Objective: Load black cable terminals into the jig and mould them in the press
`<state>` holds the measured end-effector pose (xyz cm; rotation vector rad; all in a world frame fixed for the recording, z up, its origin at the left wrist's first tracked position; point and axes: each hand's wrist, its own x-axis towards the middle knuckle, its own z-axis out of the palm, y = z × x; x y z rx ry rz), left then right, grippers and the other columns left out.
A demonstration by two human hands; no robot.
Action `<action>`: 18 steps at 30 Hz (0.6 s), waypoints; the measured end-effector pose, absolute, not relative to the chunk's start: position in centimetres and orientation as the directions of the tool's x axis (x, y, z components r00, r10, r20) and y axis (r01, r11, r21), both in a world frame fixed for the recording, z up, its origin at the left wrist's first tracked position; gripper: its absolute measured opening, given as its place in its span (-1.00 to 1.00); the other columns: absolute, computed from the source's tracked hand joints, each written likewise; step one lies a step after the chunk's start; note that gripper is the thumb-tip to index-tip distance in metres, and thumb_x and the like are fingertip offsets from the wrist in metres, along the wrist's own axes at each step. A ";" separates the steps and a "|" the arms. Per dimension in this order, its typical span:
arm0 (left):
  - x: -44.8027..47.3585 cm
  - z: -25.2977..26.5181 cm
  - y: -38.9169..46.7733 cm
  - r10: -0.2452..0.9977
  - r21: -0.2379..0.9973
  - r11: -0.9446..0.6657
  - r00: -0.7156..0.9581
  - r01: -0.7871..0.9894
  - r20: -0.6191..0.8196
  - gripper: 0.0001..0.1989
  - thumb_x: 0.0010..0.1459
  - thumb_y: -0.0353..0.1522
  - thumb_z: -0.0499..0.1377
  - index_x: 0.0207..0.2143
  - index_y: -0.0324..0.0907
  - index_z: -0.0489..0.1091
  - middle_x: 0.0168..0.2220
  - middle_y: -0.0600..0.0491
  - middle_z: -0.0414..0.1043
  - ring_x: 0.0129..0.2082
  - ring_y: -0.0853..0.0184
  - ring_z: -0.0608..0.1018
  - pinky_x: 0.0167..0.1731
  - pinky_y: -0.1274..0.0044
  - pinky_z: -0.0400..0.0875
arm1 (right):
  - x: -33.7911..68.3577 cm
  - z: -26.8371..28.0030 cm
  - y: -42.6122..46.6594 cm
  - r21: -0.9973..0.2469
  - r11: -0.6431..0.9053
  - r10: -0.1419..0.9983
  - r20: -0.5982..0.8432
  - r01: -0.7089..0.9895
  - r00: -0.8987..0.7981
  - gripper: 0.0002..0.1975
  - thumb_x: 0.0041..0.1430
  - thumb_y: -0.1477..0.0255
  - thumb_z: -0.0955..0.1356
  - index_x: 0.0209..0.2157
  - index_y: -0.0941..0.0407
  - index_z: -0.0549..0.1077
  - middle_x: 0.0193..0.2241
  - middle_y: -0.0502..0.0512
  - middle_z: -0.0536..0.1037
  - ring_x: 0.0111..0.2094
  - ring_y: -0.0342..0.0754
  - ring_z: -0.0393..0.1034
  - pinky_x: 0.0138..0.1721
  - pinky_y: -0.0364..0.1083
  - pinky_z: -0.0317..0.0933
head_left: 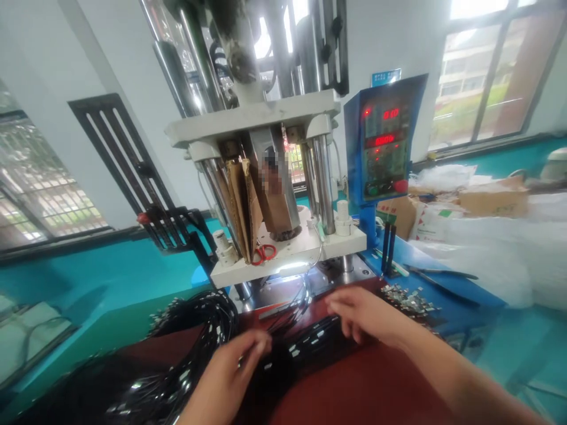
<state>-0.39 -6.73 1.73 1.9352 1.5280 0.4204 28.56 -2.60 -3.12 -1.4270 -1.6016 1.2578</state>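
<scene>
Black cables with pale connector ends [305,342] lie in a bundle across the red-brown work surface between my hands. My left hand [234,360] is closed at the near left of this bundle, its thumb and fingertips drawn together. Whatever it may pinch is too blurred to make out. At the bundle's far right, my right hand [365,313] has its fingers curled and pressed together; anything in them is not visible. Just past both hands, thin cables run toward the lit lower plate of a press machine [283,268].
A large coil of black cables [217,316] lies at left. Red-handled scissors [264,254] and folded cardboard [243,206] rest on the machine. Right of it stand a blue control box [383,141] with red digits, a pile of metal connectors [414,301] and black tongs [443,280].
</scene>
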 end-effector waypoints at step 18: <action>4.4 -1.6 5.5 0.923 0.310 -0.357 0.383 0.881 -0.027 -0.81 0.06 -0.39 0.09 -0.32 -0.22 0.47 -0.33 -0.03 0.53 -0.33 0.29 0.50 -0.30 0.50 0.25 | 24.4 -4.6 6.7 -0.868 -0.354 0.925 -0.271 -0.347 -0.266 -0.91 0.00 0.62 0.30 -0.50 0.18 0.29 -0.66 -0.10 0.32 -0.67 -0.22 0.31 -0.78 -0.31 -0.04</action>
